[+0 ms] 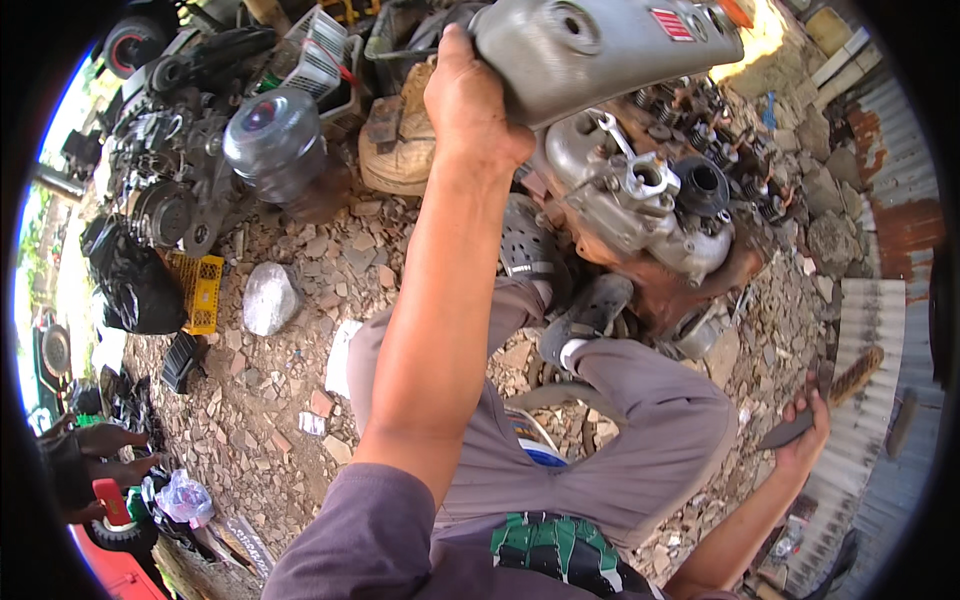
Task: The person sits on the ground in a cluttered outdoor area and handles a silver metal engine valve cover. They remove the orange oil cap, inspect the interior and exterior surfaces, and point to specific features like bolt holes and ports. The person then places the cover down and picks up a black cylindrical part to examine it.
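My left hand point(468, 115) is raised at the top middle, closed round the left end of a grey metal engine cover point(600, 50). The cover has a round hole in its top and a red label near its far end. Its upper edge runs out of view, and some of my fingers are hidden behind it. Low on the right, my right hand point(803, 432) grips a brush by its dark flat handle. The brush's brown bristles point(857, 376) point up and away, over the corrugated sheet. Below the cover lies a metal engine casting point(640, 195), with a wrench point(615, 133) on it.
Rusty valve springs point(720, 140) stand behind the casting. A clear plastic jug point(270, 140), a yellow crate point(202, 293), a black bag point(133, 275) and piled engine parts point(170, 190) are at left. Corrugated sheets point(870, 320) line the right. Another person's hands point(110, 455) show at lower left.
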### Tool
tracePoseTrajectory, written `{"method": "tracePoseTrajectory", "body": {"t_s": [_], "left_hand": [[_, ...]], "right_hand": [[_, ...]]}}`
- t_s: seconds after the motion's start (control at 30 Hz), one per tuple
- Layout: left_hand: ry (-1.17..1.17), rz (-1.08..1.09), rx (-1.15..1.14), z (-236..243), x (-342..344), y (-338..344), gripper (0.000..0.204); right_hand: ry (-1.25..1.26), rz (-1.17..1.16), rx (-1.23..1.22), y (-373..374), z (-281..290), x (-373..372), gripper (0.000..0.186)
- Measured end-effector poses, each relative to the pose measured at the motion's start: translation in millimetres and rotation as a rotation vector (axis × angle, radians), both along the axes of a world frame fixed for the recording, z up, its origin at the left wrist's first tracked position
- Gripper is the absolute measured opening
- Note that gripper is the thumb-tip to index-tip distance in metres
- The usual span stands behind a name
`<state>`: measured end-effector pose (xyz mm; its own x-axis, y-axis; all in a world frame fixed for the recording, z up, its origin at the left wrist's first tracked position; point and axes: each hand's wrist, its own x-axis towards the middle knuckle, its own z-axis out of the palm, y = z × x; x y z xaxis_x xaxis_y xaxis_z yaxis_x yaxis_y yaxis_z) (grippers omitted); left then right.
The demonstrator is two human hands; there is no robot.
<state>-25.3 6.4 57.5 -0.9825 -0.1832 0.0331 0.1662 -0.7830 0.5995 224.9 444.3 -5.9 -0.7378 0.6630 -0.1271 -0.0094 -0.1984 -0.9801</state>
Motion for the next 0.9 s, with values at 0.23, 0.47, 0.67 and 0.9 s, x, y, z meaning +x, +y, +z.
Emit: {"method": "tracePoseTrajectory", "body": {"t_s": [0.23,0.47,0.67,0.9], "left_hand": [[0.34,0.038,-0.101,76,19,-53,0.054],[0.397,0.201,0.024,50,96,-184,0.042],[0.192,0.477,-0.074,-10,169,-226,0.041],[-0.39,0.732,-0.155,-79,170,-235,0.046]], "right_hand": [[0.061,-0.026,0.01,21,-12,22,0.049],[0.019,0.025,-0.017,47,-22,33,0.035],[0.038,0.131,-0.018,29,-18,-7,0.034],[0.0,0.2,0.042,45,-34,-13,0.039]]}}
